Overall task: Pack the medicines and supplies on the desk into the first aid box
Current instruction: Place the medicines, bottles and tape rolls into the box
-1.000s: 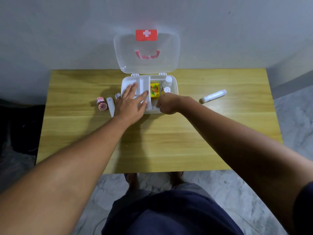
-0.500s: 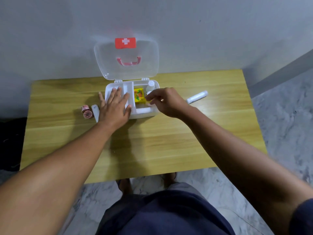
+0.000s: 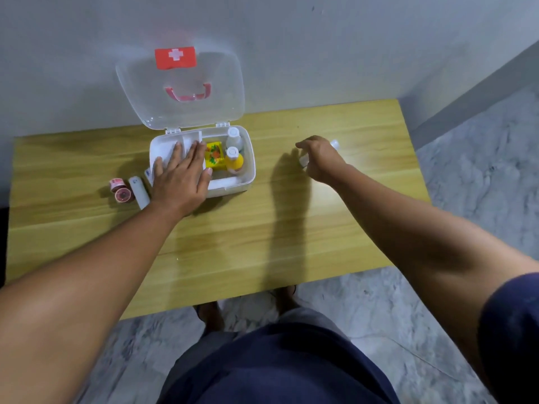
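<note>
- Standing open at the desk's (image 3: 262,228) far edge, left of centre, is a white plastic first aid box (image 3: 248,176), its clear lid (image 3: 180,91) tipped back against the grey wall, a red cross label (image 3: 175,57) near the lid's top.
- Inside the box's right part sit a yellow printed carton (image 3: 215,156), a yellow bottle with a white cap (image 3: 234,161) and a white bottle (image 3: 234,138) behind it.
- The left hand (image 3: 180,176) lies flat, fingers spread and holding nothing, pressing on the box's left compartments and near-left corner.
- Beside that hand, toward the desk's left edge, lie a white tube-shaped item (image 3: 139,192) and two small round red-and-pink containers (image 3: 120,190), touching each other.
- The right hand (image 3: 319,158) is toward the desk's far right, well apart from the box, fingers curled down around a long white tube (image 3: 334,144) lying on the wood; only the tube's ends show, and whether the grip has fully closed cannot be told.
</note>
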